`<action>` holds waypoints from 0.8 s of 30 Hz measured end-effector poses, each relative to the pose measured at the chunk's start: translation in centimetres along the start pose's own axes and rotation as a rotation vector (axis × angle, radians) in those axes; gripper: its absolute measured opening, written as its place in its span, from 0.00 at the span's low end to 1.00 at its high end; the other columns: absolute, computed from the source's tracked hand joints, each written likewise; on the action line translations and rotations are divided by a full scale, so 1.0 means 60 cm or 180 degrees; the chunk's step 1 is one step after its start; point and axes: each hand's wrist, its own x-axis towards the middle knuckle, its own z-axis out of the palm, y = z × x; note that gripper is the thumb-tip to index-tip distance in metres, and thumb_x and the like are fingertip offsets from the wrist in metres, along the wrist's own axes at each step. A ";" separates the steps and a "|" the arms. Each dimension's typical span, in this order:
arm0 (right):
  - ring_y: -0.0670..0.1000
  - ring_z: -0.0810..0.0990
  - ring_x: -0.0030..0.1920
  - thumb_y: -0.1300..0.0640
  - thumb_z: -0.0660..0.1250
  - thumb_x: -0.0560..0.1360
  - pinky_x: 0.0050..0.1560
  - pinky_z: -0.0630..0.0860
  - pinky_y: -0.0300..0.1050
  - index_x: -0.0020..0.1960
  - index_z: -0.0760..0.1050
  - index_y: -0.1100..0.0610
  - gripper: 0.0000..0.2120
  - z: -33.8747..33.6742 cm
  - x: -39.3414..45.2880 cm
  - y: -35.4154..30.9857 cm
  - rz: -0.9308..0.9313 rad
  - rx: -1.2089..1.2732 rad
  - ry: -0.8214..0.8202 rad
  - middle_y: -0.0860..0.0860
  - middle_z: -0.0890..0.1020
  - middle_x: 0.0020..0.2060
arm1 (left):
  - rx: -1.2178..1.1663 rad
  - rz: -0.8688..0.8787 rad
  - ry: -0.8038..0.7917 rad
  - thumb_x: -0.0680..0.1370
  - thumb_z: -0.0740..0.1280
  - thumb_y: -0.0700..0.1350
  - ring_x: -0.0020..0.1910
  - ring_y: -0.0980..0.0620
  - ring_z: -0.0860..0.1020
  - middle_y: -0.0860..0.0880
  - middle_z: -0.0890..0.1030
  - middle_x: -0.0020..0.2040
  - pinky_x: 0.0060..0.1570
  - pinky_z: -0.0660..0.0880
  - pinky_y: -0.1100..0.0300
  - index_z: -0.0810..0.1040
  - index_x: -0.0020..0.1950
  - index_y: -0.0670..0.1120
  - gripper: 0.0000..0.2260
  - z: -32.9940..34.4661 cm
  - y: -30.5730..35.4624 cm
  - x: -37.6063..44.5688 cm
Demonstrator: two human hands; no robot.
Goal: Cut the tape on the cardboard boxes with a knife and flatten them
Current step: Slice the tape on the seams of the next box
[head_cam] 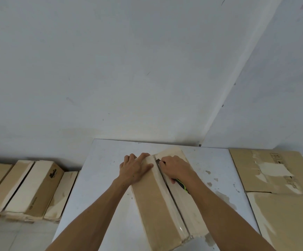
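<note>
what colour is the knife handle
Green and black, on the knife showing below the right hand; head view.

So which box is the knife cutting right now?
The box on the white table, under both hands: the left hand presses it, the right hand holds the knife at its seam. Other boxes lie untouched.

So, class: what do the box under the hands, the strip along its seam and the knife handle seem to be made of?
Cardboard box: brown matte card, probably corrugated.
Tape: pale, slightly glossy strip, likely plastic packing tape.
Knife: green-and-black handle, looks like plastic or rubber; the blade is mostly hidden by the right hand.
</note>
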 end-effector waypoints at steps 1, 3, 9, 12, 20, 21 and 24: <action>0.51 0.80 0.24 0.48 0.50 0.82 0.41 0.80 0.50 0.40 0.71 0.52 0.18 0.000 0.002 0.002 -0.0015 0.0001 -0.0048 0.52 0.79 0.28 | 0.0008 0.0003 0.0009 0.81 0.55 0.70 0.69 0.42 0.65 0.45 0.71 0.66 0.66 0.68 0.43 0.62 0.76 0.64 0.25 0.000 -0.001 0.000; 0.51 0.81 0.24 0.48 0.50 0.82 0.41 0.81 0.51 0.40 0.72 0.53 0.18 0.000 0.003 0.009 -0.0015 -0.0036 -0.0185 0.52 0.80 0.28 | -0.0007 0.0011 0.0021 0.81 0.55 0.70 0.69 0.43 0.65 0.45 0.71 0.66 0.66 0.68 0.43 0.63 0.76 0.65 0.25 0.000 -0.001 0.001; 0.51 0.81 0.23 0.49 0.54 0.82 0.43 0.82 0.51 0.46 0.75 0.57 0.17 0.002 -0.024 0.032 0.0058 -0.0051 -0.0781 0.52 0.81 0.26 | 0.0010 0.0010 0.0094 0.80 0.55 0.70 0.68 0.43 0.66 0.46 0.71 0.65 0.68 0.67 0.43 0.63 0.76 0.66 0.25 0.002 -0.004 0.000; 0.52 0.80 0.24 0.48 0.55 0.83 0.44 0.83 0.52 0.45 0.75 0.56 0.17 0.001 -0.048 0.041 0.0097 0.0052 -0.1014 0.52 0.82 0.26 | 0.0066 0.0003 0.0157 0.80 0.54 0.71 0.70 0.42 0.65 0.46 0.69 0.66 0.73 0.61 0.39 0.62 0.76 0.67 0.25 0.005 -0.003 -0.002; 0.53 0.78 0.23 0.50 0.56 0.84 0.35 0.79 0.45 0.44 0.72 0.57 0.15 0.008 -0.116 0.066 0.0107 0.0207 -0.1301 0.56 0.81 0.29 | 0.0249 0.0080 0.0550 0.86 0.50 0.59 0.80 0.40 0.52 0.45 0.55 0.80 0.78 0.42 0.33 0.55 0.81 0.66 0.22 0.027 0.033 -0.039; 0.53 0.79 0.24 0.49 0.55 0.84 0.37 0.80 0.47 0.44 0.72 0.57 0.16 0.010 -0.121 0.068 0.0099 0.0179 -0.1282 0.56 0.81 0.29 | 0.0299 0.0188 0.0570 0.87 0.51 0.55 0.80 0.40 0.51 0.44 0.54 0.81 0.78 0.42 0.34 0.55 0.81 0.65 0.22 0.027 0.039 -0.045; 0.52 0.80 0.24 0.48 0.55 0.85 0.42 0.82 0.50 0.43 0.72 0.56 0.17 0.017 -0.130 0.072 0.0088 0.0105 -0.1134 0.54 0.81 0.29 | 0.0389 0.0621 0.0362 0.86 0.55 0.49 0.80 0.40 0.52 0.44 0.54 0.82 0.79 0.47 0.39 0.60 0.81 0.61 0.23 0.026 0.062 -0.073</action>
